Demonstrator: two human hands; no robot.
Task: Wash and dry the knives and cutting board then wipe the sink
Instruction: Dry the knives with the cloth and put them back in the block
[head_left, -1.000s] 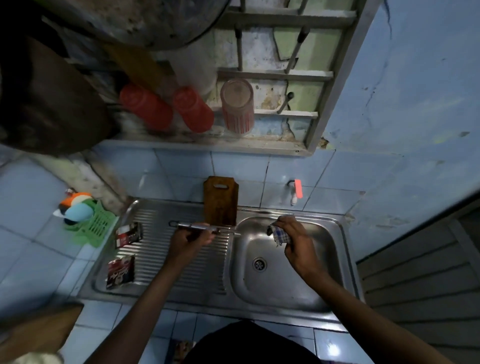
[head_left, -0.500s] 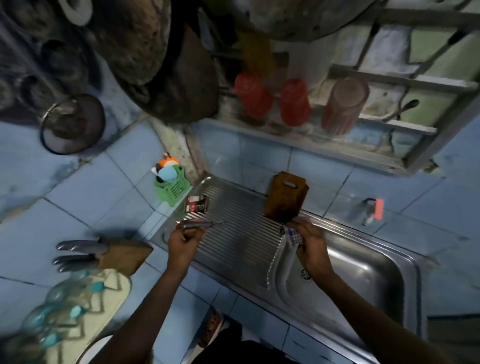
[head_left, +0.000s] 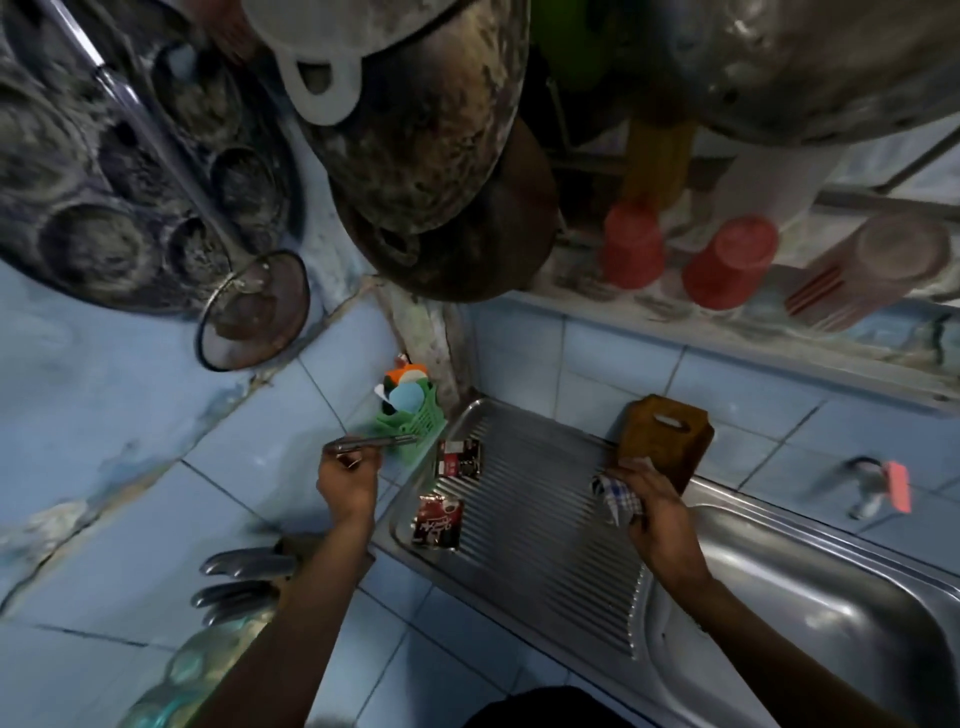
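Observation:
My left hand (head_left: 347, 480) grips a steel knife (head_left: 374, 442), held level over the blue tiled counter left of the sink, its tip near the green basket. My right hand (head_left: 654, 504) holds a crumpled checked cloth (head_left: 617, 496) above the ribbed drainboard (head_left: 545, 540). A brown wooden cutting board (head_left: 662, 436) leans upright against the wall tiles just behind that hand. The steel sink bowl (head_left: 810, 597) lies at lower right. Several knife handles (head_left: 239, 577) stick out of a wooden block at lower left, partly hidden by my left forearm.
Two dark sachets (head_left: 447, 488) lie on the drainboard's left end. A green basket (head_left: 413, 421) with sponges stands in the corner. A tap with a red handle (head_left: 878, 486) juts from the wall. Pots and a strainer (head_left: 254, 312) hang overhead; red cups (head_left: 727, 262) sit on the ledge.
My left hand has carried the knife leftward off the drainboard to above the tiled counter. The view has swung left. My right hand keeps the cloth by the cutting board.

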